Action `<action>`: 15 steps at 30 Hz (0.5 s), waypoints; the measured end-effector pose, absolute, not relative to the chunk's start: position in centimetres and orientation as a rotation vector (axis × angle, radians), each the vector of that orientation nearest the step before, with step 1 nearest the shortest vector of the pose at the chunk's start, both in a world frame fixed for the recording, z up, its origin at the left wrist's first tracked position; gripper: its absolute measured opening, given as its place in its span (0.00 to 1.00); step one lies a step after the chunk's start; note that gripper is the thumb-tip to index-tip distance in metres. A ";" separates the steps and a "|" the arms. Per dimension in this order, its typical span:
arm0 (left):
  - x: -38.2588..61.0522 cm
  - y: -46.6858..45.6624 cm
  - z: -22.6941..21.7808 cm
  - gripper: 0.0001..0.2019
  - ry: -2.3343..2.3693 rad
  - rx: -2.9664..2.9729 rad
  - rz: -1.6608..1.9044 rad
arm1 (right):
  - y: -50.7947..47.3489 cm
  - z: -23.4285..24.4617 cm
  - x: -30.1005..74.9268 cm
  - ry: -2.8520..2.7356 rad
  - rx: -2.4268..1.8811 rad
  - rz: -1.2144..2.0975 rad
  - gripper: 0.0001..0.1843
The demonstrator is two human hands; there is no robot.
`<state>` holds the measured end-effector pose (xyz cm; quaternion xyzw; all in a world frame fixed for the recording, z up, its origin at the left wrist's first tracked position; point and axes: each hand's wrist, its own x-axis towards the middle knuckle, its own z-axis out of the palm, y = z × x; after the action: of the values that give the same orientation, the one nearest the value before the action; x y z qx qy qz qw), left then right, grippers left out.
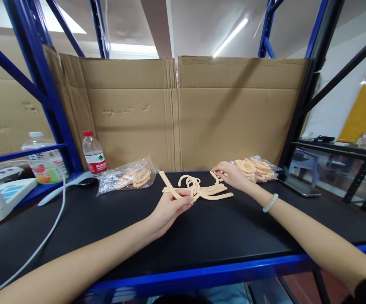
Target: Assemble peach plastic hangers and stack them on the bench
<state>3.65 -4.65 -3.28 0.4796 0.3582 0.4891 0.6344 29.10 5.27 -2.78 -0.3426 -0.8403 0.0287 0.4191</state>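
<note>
My left hand [172, 207] is closed around the lower end of a beige folding hanger [168, 182], whose flat arm slants up and to the left. Beside it, a loose group of similar beige hangers [212, 191] with curved hooks and arms lies on the black tabletop [183, 236]. My right hand [231, 175], with a pale beaded bracelet on its wrist, reaches past the group. Its fingers pinch the top of another beige hanger piece [215, 178] at the back right. Part of that piece is hidden by the fingers.
Clear plastic bags of beige pieces lie at left [132, 175] and right [258, 169]. A red-capped water bottle [94, 154], a larger bottle [48, 162], and a white cable [54, 226] are on the left. Cardboard panels [132, 122] stand behind; a dark flat device [299, 185] lies right.
</note>
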 end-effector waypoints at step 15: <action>3.5 -4.3 -3.6 0.11 0.842 1.094 1.123 | 9.4 -5.9 31.8 -2.347 -1.024 -0.045 0.11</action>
<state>3.53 -4.33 -3.59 0.4776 0.3675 0.4905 0.6295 31.82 9.44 -5.90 -0.3832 -0.8780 -0.0170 0.2863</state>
